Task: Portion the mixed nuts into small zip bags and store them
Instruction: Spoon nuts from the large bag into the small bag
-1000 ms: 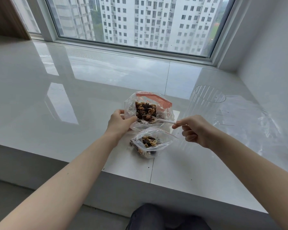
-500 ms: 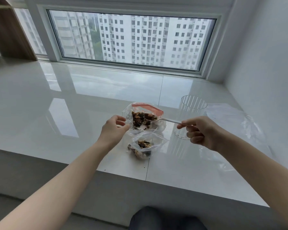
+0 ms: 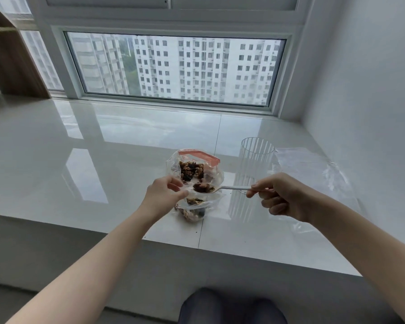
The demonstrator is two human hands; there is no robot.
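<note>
A large clear zip bag [image 3: 195,168] with a red strip stands open on the white sill, full of mixed nuts. In front of it lies a small zip bag [image 3: 193,208] partly filled with nuts. My left hand [image 3: 163,195] pinches the small bag's rim and holds its mouth open. My right hand [image 3: 281,195] grips the handle of a white plastic spoon [image 3: 220,188]. The spoon's bowl carries a heap of nuts and hovers just above the small bag's mouth.
A tall clear ribbed cup [image 3: 255,169] stands right of the bags, behind the spoon handle. Flat empty plastic bags [image 3: 313,169] lie further right near the wall. The glossy white sill [image 3: 103,148] stretches left; its front edge drops off near my knee [image 3: 232,307].
The spoon came out of the large bag loaded with nuts and moved down to the small bag's mouth. The camera tilted up, so more window shows.
</note>
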